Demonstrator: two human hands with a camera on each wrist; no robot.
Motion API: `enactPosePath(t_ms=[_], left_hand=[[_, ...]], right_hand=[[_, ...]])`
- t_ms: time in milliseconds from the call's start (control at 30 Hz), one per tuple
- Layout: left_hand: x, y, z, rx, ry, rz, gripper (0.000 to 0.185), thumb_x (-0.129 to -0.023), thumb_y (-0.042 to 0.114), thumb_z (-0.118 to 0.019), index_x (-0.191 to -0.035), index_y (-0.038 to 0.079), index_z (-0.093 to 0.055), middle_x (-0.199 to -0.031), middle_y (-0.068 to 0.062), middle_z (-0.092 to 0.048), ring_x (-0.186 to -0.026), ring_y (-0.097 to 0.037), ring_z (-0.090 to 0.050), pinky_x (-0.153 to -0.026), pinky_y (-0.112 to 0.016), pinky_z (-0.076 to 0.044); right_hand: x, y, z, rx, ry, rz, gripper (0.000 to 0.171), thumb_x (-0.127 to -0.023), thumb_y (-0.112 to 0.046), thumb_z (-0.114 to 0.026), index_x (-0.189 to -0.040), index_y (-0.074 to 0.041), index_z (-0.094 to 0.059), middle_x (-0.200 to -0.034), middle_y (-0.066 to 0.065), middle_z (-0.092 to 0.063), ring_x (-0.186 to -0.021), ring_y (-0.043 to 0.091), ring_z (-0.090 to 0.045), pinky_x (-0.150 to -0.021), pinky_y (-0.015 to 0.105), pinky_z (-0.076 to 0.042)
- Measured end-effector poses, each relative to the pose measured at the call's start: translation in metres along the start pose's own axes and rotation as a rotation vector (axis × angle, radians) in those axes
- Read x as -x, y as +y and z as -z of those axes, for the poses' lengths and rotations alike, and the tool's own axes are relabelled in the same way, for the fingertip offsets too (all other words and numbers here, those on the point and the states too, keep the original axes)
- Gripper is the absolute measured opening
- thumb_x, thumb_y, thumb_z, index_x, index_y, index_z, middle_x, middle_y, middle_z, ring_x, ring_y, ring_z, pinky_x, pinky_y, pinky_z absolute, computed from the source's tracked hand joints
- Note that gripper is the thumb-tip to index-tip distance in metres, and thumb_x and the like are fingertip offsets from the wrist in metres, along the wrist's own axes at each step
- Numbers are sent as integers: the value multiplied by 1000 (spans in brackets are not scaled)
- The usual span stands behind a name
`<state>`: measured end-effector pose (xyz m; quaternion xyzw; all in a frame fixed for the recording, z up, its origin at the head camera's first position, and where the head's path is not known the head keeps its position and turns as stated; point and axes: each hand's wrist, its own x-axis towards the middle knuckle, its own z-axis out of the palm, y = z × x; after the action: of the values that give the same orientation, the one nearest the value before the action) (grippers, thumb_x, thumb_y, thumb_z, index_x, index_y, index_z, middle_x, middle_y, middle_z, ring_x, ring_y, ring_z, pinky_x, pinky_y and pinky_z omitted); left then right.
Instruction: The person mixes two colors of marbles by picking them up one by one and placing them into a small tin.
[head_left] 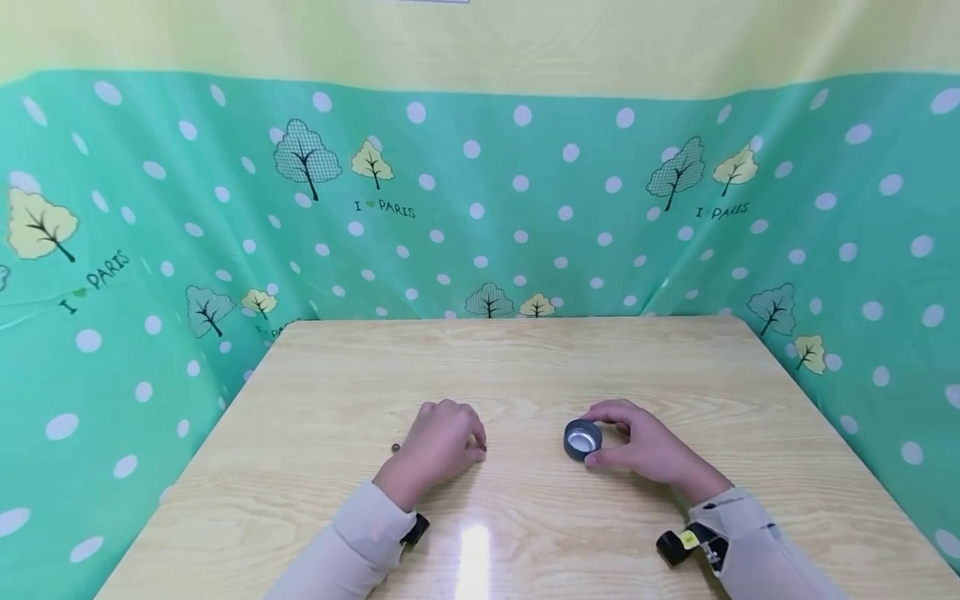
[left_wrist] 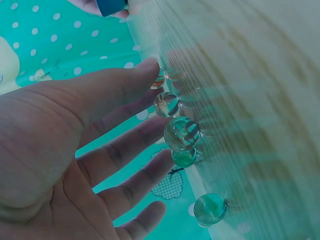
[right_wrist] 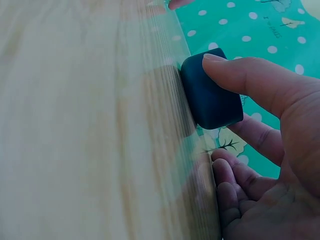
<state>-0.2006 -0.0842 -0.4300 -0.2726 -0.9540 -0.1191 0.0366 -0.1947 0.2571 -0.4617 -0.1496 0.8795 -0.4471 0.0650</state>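
My left hand (head_left: 442,446) is low over the middle of the table, thumb and forefinger at a small orange-striped glass marble (left_wrist: 158,80), which they pinch. Several more clear and green-tinted marbles, among them a large one (left_wrist: 181,134) and a green one (left_wrist: 210,209), lie on the tabletop beside its fingers; the head view mostly hides them behind the hand. One dark marble (head_left: 395,447) shows left of that hand. To the right, my right hand (head_left: 645,446) grips a small round dark blue cup (right_wrist: 212,92) by its sides. Its silvery inside faces up.
Both hands work over a light wood-grain table (head_left: 525,358). A green polka-dot cloth (head_left: 517,208) with printed trees hangs behind it and along both sides. Dark wrist cameras (head_left: 677,546) are strapped at the sleeves.
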Motion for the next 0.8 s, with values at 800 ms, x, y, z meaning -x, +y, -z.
enactPosePath(t_ms=[800], left_hand=[[-4, 1, 0, 14, 22, 4, 6, -84, 27, -86, -86, 25, -81, -100, 8, -76, -105, -23, -67, -96, -55, -47]], right_hand=[[1, 1, -3, -4, 14, 2, 59, -77, -33, -92, -129, -19, -69, -145, 9, -57, -138, 39, -51, -117, 64, -33]])
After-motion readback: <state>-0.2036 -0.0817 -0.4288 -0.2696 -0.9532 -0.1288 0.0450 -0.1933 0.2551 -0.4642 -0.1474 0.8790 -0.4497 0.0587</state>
